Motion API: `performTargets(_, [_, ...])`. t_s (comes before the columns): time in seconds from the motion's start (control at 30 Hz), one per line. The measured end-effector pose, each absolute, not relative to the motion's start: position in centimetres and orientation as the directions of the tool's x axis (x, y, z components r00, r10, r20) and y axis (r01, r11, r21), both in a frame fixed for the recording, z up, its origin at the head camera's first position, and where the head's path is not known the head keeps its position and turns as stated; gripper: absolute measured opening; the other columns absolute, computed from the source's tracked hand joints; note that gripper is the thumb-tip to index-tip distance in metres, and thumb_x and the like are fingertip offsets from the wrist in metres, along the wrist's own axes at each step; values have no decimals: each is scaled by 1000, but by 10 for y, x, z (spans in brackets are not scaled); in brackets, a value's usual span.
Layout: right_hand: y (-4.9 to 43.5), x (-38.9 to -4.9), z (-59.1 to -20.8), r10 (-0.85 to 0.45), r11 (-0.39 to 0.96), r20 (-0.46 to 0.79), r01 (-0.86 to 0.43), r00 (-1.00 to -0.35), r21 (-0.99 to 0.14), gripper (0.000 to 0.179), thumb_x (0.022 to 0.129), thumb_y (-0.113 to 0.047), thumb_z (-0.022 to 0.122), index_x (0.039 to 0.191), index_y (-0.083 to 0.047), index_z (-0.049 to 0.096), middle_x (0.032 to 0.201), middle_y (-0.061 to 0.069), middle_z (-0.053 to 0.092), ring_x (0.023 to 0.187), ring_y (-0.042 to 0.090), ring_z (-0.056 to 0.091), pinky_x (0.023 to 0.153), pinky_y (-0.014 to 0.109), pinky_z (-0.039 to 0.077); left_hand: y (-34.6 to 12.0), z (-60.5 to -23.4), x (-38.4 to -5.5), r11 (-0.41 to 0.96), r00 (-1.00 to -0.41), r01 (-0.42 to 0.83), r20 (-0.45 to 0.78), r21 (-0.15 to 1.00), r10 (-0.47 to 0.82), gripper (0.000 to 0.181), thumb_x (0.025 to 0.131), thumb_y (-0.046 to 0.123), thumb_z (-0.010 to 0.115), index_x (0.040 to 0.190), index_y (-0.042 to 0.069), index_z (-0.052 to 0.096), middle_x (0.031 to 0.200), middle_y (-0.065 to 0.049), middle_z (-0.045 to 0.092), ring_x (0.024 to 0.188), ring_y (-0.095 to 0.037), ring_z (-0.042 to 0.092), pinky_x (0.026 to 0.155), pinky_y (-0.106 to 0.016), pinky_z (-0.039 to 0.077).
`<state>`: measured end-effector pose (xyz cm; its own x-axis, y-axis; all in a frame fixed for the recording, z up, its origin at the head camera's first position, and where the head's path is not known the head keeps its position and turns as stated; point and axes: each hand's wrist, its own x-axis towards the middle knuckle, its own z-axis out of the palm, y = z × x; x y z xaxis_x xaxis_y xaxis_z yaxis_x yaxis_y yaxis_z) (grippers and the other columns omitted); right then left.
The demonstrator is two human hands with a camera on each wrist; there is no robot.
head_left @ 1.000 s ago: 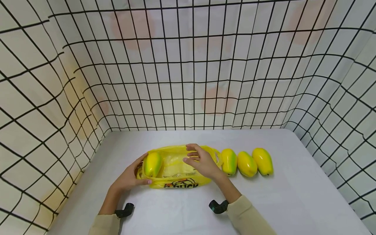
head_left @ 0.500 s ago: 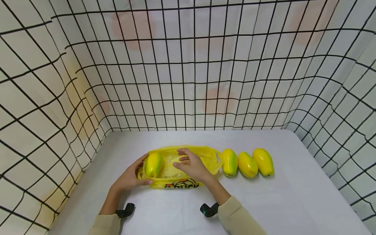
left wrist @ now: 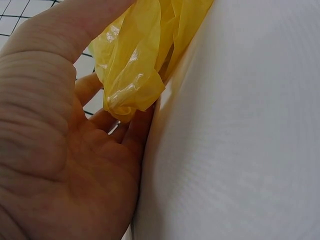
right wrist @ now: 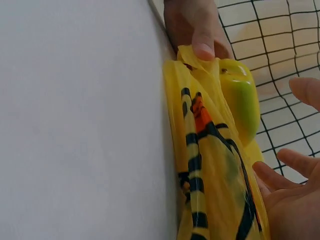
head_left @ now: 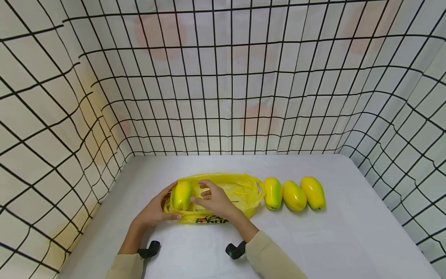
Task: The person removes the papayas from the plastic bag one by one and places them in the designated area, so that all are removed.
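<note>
A yellow plastic bag with black print lies on the white table, its mouth spread wide. Inside its left end rests a yellow-green mango. My left hand holds that end of the bag, thumb on the near rim and fingers around the far side; in the left wrist view the crumpled bag end sits between them. Over the bag's mouth is my right hand, fingers loosely bent, holding nothing, just right of the mango. The right wrist view shows the mango beyond the printed bag side.
Three more mangoes stand in a row right of the bag: one touching or close to its handle, a middle mango and a right mango. Black grid netting surrounds the table at the back and sides.
My right hand has moved left across the bag's mouth, from its right part to beside the mango. The left hand, the bag and the mangoes stay about where they were.
</note>
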<state>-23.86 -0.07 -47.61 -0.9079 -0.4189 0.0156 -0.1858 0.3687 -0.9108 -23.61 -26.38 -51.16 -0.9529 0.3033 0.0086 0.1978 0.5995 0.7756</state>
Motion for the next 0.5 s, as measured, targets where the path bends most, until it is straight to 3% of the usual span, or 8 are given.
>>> performTargets(0.17, [-14, -242, -481, -422, 396, 10, -194, -906, -897, 76, 85, -55, 67, 147, -20, 38, 143, 6, 49, 118, 25, 58, 91, 38, 56, -266, -513, -236, 601, -955, 193, 7, 776, 298, 113, 62, 47, 88, 152, 43, 21, 158, -6, 30, 143, -36, 32, 112, -67, 26])
performTargets(0.5, [-42, -244, -477, -345, 472, -58, -120, -937, -874, 96, 79, -66, 66, 153, -20, 26, 145, 9, 49, 121, 26, 57, 92, 41, 55, -266, -516, -238, 585, -946, 228, 36, 778, 322, 111, 65, 44, 87, 153, 39, 19, 160, -3, 26, 142, -36, 33, 111, -66, 29])
